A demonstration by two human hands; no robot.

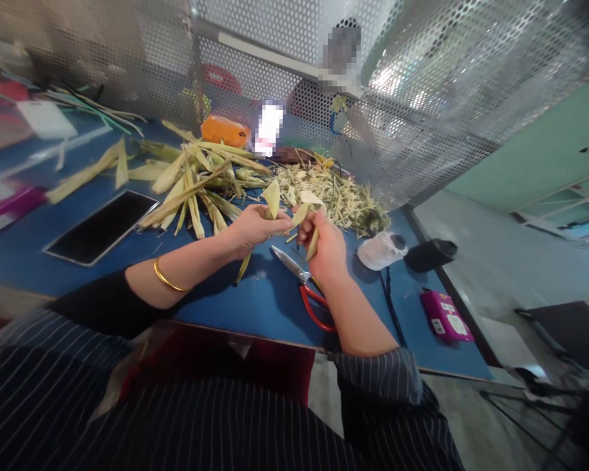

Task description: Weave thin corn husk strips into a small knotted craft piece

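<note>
My left hand [255,229] pinches a pale corn husk strip [300,214] between thumb and fingers, and a folded end of husk stands up above the fingertips. Close beside it on the right, my right hand [328,248] has its fingers curled round the same pale husk, part of which hangs down along the palm. Whether the pieces in the two hands are one strip I cannot tell. Just below the hands lie scissors [316,307] with red handles, their blades pointing up and left. Past my hands are a heap of long corn husks [191,176] and a pile of husk shreds [324,186].
A dark tablet-like device [103,227] lies left on the blue table [255,307]. To the right are a white thread spool [379,250], a black spool [429,254] and a purple packet [446,316]. An orange pouch [224,131] sits before the perforated metal screen [275,72].
</note>
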